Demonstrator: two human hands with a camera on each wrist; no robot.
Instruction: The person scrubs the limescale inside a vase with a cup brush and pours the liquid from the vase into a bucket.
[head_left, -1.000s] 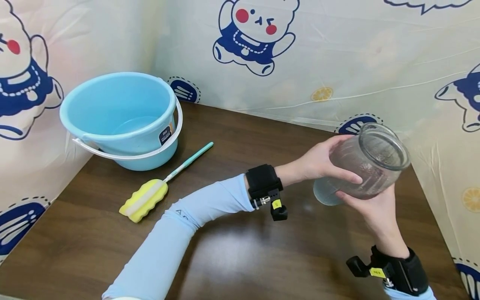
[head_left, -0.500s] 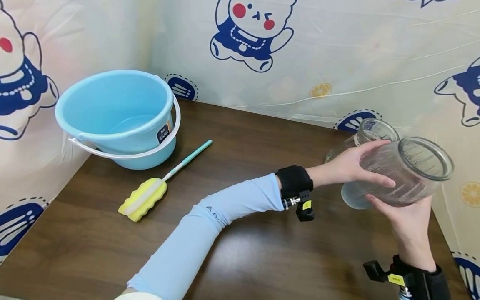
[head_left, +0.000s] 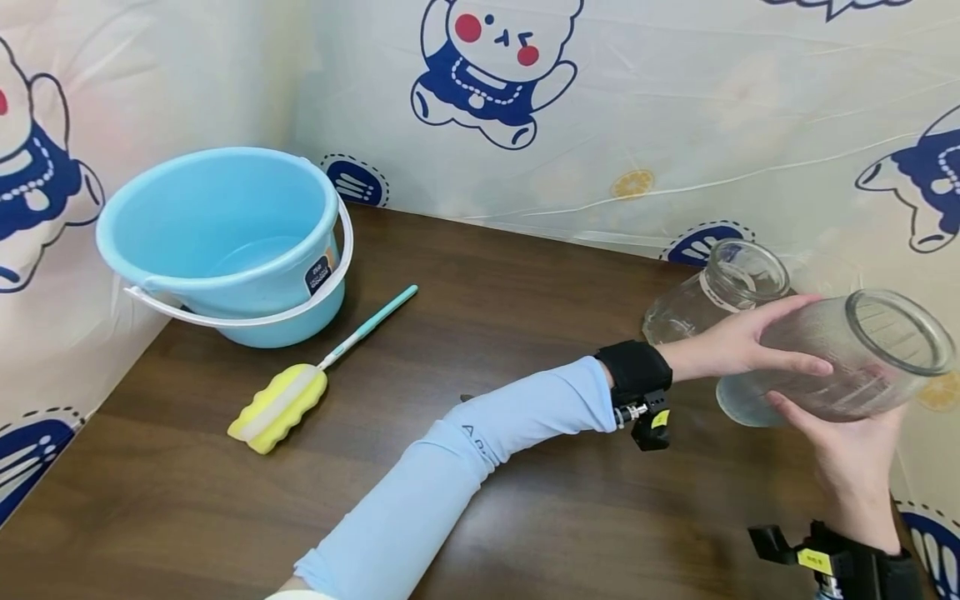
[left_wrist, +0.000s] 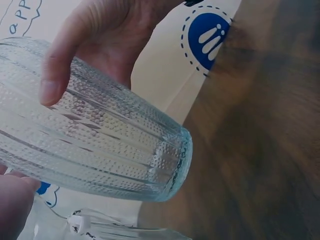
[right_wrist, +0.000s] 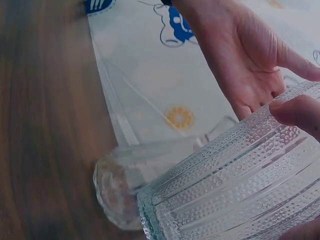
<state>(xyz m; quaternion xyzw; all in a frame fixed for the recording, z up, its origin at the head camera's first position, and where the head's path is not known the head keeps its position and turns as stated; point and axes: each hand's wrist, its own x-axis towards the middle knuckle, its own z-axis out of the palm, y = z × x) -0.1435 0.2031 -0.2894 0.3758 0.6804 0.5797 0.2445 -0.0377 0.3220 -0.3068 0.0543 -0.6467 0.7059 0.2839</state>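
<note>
A clear glass jar [head_left: 870,367] with a bumpy, ribbed wall is held tilted above the table's right side, its thick-rimmed mouth to the upper right. My left hand [head_left: 750,342] grips it from the left, thumb across the near wall. From below and the right, my right hand [head_left: 858,450] also holds it; most of its fingers are hidden behind the glass. In the left wrist view the jar's thick base [left_wrist: 175,165] hangs clear of the table. A second glass jar [head_left: 686,304] stands just behind my left hand, partly covered by it.
A light blue bucket [head_left: 217,296] with a white handle stands at the back left. Near it lies a yellow-and-white sponge brush [head_left: 277,408] with a turquoise-tipped handle. Patterned cloth [head_left: 675,108] hangs along the back and sides of the brown wooden table [head_left: 487,308].
Both hands have carried the tilted jar rightward and slightly nearer. The second jar, hidden a second ago, has come into sight behind it. The bucket and brush stay put on the table.
</note>
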